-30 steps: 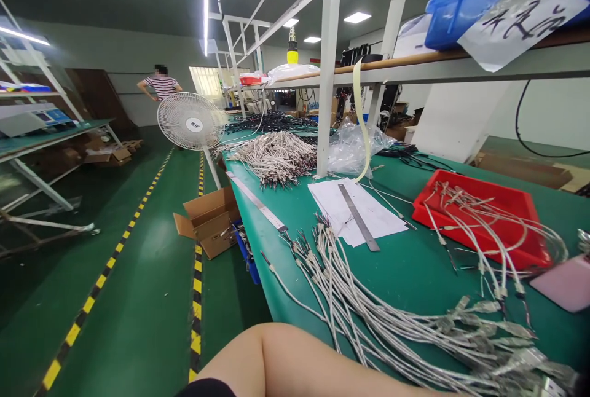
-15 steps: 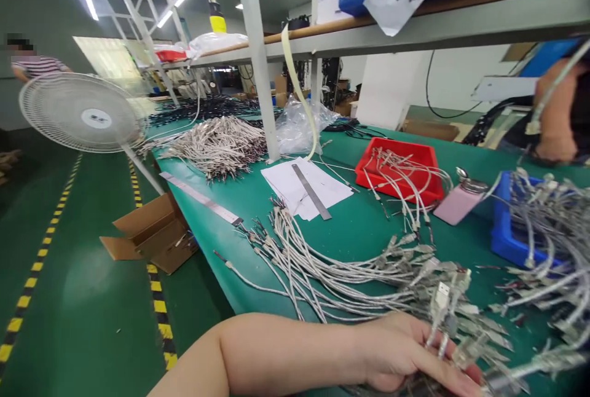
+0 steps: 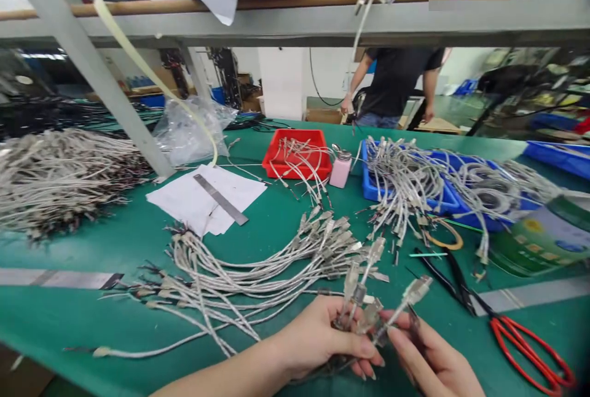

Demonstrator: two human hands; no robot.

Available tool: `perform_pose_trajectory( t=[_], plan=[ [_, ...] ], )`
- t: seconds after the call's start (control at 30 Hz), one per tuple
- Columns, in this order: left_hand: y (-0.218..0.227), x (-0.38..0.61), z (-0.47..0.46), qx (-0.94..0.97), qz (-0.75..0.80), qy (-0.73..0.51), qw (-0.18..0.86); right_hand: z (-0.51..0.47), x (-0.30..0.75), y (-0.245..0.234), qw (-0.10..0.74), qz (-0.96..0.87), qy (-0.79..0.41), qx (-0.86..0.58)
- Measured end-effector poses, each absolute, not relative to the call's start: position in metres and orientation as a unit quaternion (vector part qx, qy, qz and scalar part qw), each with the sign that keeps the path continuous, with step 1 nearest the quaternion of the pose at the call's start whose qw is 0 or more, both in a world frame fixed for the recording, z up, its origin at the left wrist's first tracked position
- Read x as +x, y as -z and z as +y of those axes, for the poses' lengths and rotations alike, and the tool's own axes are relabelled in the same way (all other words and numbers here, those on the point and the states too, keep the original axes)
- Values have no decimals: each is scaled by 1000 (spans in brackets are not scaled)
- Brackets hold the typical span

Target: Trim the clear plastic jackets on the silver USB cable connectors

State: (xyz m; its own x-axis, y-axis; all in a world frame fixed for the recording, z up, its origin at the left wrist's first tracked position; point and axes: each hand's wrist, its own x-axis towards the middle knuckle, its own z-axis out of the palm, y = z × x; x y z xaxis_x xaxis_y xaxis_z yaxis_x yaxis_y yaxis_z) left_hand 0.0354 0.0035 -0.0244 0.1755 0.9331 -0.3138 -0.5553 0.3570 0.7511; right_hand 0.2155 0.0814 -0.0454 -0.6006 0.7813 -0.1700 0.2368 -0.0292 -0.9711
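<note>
My left hand [image 3: 329,338] is closed around several USB cables, their clear-capped plugs [image 3: 353,283] poking up above the thumb. Close beside it, my right hand [image 3: 431,357] pinches one USB cable just below its plug [image 3: 416,292], which points up and to the right. Where the lower ends of the held cables run is hidden by my fingers. Just beyond my hands, a bunch of grey-white USB cables [image 3: 258,271] lies in a curve on the green table [image 3: 152,378], plugs to the right and stripped wire ends to the left.
A red tray [image 3: 318,157] and blue trays [image 3: 366,185] hold more cables. Red-handled scissors [image 3: 525,348] and a green tub [image 3: 548,240] are at right. A steel ruler [image 3: 221,199] lies on paper sheets [image 3: 173,200]. A shelf beam [image 3: 286,22] crosses above; a person [image 3: 396,80] stands behind.
The view has swung to the right, bringing the scissors, green tub and person into sight. My right hand now shows, pinching one cable; my left hand still grips its cables.
</note>
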Motion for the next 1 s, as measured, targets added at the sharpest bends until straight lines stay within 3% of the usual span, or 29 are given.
perform_pose_trajectory(
  t=[0.23,0.43,0.63,1.0],
  plan=[
    [20,39,2,254,406,-511,714,75,211,44,294,-555,-668,-400],
    [19,43,1,252,425,-510,704,73,203,30,284,-630,-598,-406],
    [14,37,4,208,446,-544,680,68,200,22,346,-683,-508,-395],
    [7,29,5,183,437,-571,670,72,206,20,327,-836,-333,-290]
  ],
)
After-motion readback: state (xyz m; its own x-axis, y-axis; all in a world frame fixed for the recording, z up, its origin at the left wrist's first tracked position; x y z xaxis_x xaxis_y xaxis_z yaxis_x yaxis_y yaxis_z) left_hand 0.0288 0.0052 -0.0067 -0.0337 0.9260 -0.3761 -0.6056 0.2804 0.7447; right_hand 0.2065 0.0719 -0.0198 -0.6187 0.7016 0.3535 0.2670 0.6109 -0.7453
